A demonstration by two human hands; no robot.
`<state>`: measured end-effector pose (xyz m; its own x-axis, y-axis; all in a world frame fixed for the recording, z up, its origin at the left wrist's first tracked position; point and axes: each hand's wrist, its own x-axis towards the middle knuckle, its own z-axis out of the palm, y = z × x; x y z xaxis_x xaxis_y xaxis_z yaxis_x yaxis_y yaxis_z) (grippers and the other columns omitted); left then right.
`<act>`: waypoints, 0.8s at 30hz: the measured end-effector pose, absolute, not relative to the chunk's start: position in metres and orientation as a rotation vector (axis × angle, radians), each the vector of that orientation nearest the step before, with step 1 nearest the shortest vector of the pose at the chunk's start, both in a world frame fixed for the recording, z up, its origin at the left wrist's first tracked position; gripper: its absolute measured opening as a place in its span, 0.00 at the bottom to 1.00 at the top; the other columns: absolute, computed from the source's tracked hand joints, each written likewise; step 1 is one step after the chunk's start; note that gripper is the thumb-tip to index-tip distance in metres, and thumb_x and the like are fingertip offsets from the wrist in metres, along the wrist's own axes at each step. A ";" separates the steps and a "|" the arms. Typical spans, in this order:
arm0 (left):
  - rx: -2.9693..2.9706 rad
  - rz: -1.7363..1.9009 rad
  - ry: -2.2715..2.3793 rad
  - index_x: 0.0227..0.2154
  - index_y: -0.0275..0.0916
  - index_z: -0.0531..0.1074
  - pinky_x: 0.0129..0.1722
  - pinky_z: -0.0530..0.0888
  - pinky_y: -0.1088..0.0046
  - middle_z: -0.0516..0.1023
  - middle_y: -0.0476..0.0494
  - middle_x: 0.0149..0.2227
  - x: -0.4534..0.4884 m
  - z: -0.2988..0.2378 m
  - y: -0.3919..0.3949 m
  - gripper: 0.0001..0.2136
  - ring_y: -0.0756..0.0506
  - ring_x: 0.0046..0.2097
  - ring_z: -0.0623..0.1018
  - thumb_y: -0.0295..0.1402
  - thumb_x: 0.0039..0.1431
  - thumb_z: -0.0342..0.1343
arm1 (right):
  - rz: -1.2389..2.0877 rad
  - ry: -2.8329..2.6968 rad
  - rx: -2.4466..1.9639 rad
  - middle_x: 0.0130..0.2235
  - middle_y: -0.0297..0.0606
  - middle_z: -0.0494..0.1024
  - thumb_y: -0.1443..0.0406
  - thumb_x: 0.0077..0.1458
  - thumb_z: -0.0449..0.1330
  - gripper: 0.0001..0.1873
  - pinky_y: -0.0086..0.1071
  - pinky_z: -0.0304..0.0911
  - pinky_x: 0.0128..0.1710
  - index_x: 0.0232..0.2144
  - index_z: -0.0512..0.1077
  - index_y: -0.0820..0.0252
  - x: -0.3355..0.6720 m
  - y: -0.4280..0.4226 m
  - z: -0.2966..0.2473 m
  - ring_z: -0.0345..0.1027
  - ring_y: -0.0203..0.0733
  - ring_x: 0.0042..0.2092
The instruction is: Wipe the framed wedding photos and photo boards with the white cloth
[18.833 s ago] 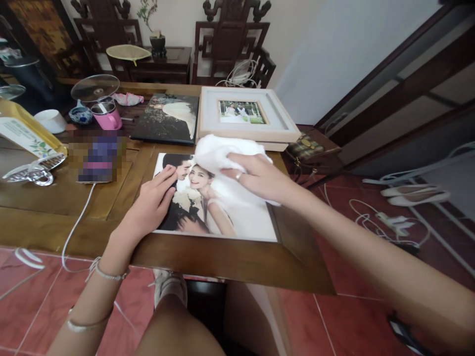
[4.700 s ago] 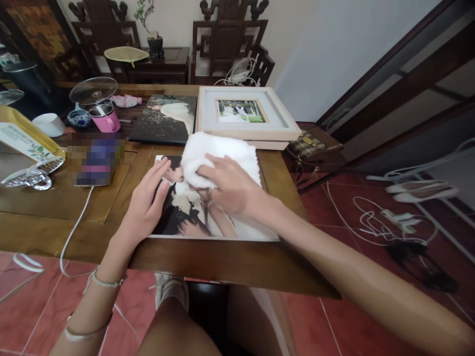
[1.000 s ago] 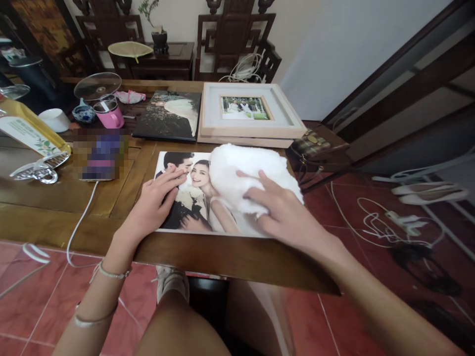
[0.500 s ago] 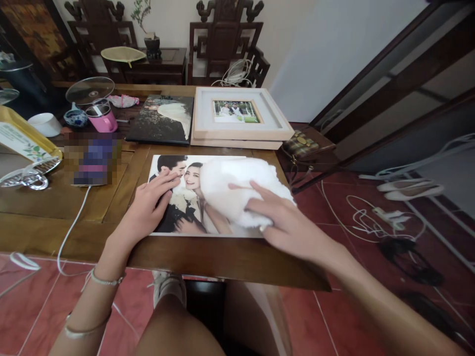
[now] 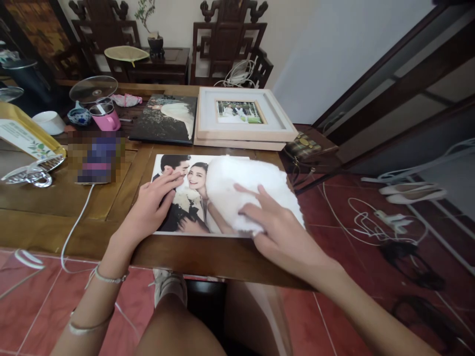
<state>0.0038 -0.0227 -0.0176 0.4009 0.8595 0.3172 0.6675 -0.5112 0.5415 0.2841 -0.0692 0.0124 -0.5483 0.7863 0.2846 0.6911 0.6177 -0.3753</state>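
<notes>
A photo panel (image 5: 185, 210) showing a couple lies flat near the front edge of the wooden table. My left hand (image 5: 156, 200) rests on its left side, fingers stretched out over the picture and holding nothing. Over the panel's right part is spread a fluffy white cloth (image 5: 237, 180), hiding that side and hanging past its right edge. My right hand (image 5: 278, 227) presses on the cloth with bent fingers, gripping it near its lower edge; the fingertips are partly sunk in the pile.
Behind the panel lie a dark photo panel (image 5: 166, 118) and stacked pale frames (image 5: 237, 133). To the left are a pink mug (image 5: 107, 121), a white cup (image 5: 49, 122), a clear hair claw (image 5: 35, 170) and a blurred-out phone-like object (image 5: 98, 160) on a white cable (image 5: 76, 222).
My right hand has shifted slightly on the panel with the cloth, which now lies more spread out. The left hand keeps its place on the picture. The view has moved a little.
</notes>
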 end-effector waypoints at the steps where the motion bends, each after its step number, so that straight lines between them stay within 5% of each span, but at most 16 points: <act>1: 2.333 0.823 1.324 0.56 0.42 0.71 0.65 0.61 0.50 0.70 0.42 0.63 0.004 -0.018 -0.023 0.18 0.39 0.68 0.62 0.34 0.70 0.43 | 0.315 -2.456 -1.147 0.57 0.54 0.74 0.77 0.39 0.48 0.18 0.63 0.53 0.63 0.33 0.67 0.58 0.285 -0.081 0.015 0.57 0.58 0.66; 10: 2.343 0.804 1.329 0.56 0.39 0.71 0.65 0.61 0.50 0.69 0.41 0.63 0.004 -0.017 -0.022 0.18 0.39 0.68 0.62 0.33 0.70 0.44 | 0.478 -2.574 -0.977 0.61 0.46 0.71 0.78 0.35 0.48 0.21 0.54 0.51 0.66 0.32 0.70 0.56 0.297 -0.074 0.027 0.55 0.50 0.67; 13: 2.349 0.797 1.330 0.57 0.37 0.71 0.65 0.61 0.51 0.69 0.39 0.63 0.004 -0.016 -0.023 0.18 0.39 0.68 0.62 0.32 0.70 0.44 | 0.491 -2.514 -0.987 0.53 0.41 0.78 0.76 0.37 0.49 0.20 0.55 0.52 0.66 0.33 0.69 0.54 0.300 -0.037 0.019 0.63 0.51 0.63; 16: 2.355 0.809 1.322 0.56 0.36 0.72 0.66 0.61 0.52 0.69 0.39 0.63 0.004 -0.016 -0.022 0.18 0.39 0.68 0.62 0.32 0.69 0.44 | 0.496 -2.449 -1.007 0.38 0.35 0.79 0.74 0.39 0.51 0.17 0.56 0.50 0.66 0.33 0.67 0.54 0.298 0.002 0.009 0.74 0.50 0.48; 19: 2.356 0.806 1.316 0.56 0.37 0.71 0.66 0.60 0.52 0.70 0.40 0.63 0.004 -0.016 -0.022 0.18 0.39 0.68 0.62 0.32 0.70 0.43 | 0.429 -2.371 -1.055 0.32 0.33 0.75 0.73 0.41 0.51 0.15 0.59 0.48 0.66 0.34 0.66 0.55 0.294 0.028 0.000 0.74 0.48 0.39; 24: 2.344 0.793 1.329 0.57 0.39 0.71 0.66 0.60 0.51 0.69 0.41 0.63 0.004 -0.016 -0.022 0.18 0.39 0.68 0.62 0.32 0.70 0.43 | 0.316 -2.390 -1.098 0.44 0.43 0.77 0.74 0.41 0.51 0.18 0.61 0.47 0.65 0.36 0.67 0.57 0.286 0.015 -0.002 0.68 0.56 0.57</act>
<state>0.0042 -0.0218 -0.0161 0.4093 0.8604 0.3037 0.6760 -0.5095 0.5324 0.2857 0.0147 -0.0023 -0.5578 0.7599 0.3339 0.6471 0.6501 -0.3983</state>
